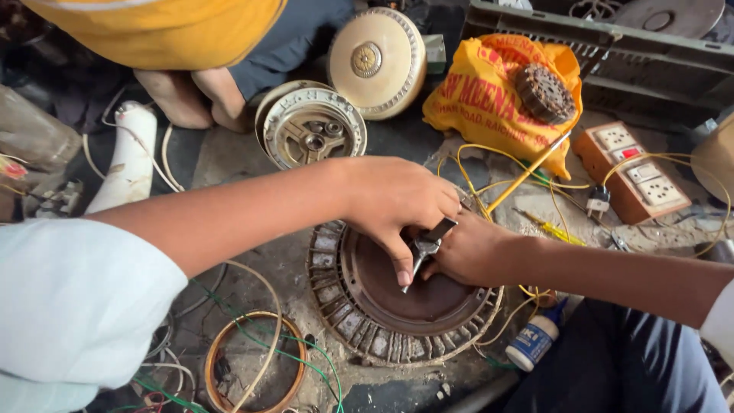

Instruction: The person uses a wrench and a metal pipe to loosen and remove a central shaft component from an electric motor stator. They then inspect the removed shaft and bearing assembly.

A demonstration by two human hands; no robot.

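A round rusty motor stator (382, 325) with slotted rim lies on the dirty floor in front of me. My left hand (394, 200) reaches over it from the left and grips metal pliers (425, 248), whose tip points down onto the brown centre plate. My right hand (468, 251) comes in from the right, resting on the stator's upper right edge with its fingers against the pliers' jaws. What the jaws hold is hidden between my hands.
A fan motor cover (312, 126) and cream housing (378, 61) lie behind. An orange bag (489, 99) carries a small rotor (544, 92). A switchboard (633, 172), yellow wires (527, 177), copper coil (252, 367), white bottle (535, 341) and another person's feet (199, 95) surround me.
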